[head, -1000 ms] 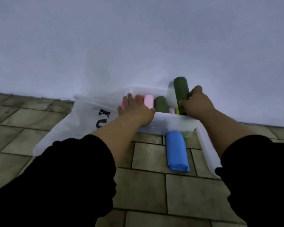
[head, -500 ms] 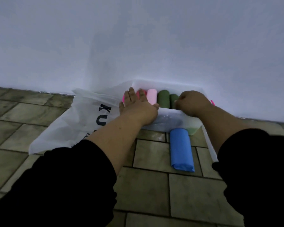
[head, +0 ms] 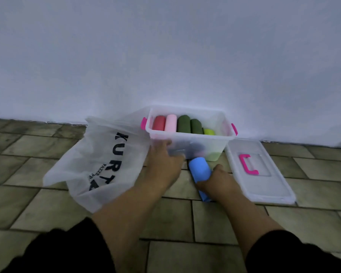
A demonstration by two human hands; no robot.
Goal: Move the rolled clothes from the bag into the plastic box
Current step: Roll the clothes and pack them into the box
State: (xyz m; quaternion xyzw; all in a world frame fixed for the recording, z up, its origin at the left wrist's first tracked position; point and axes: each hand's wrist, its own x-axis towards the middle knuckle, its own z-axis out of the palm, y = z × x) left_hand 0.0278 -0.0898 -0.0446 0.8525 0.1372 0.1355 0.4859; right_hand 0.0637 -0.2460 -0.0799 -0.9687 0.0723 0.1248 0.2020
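Note:
A clear plastic box [head: 223, 119] with pink latches stands against the wall. Inside lie a red roll [head: 159, 123], a pink roll [head: 170, 123], two dark green rolls [head: 184, 124] and a yellow-green roll [head: 209, 131]. A blue roll [head: 199, 169] lies on the floor in front of the box. My right hand [head: 217, 184] grips its near part. My left hand [head: 163, 164] rests against the box's front wall, fingers on the plastic. The white bag [head: 98, 162] with black lettering lies to the left of the box.
The box's clear lid [head: 264, 186] with a pink handle [head: 248, 164] lies flat on the floor to the right. A white wall runs behind the box. Brown floor tiles [head: 37, 203] stretch toward me and to the left.
Both hands have come out of the box and down to its front. My right hand left the green roll in the box and took hold of the blue roll on the floor.

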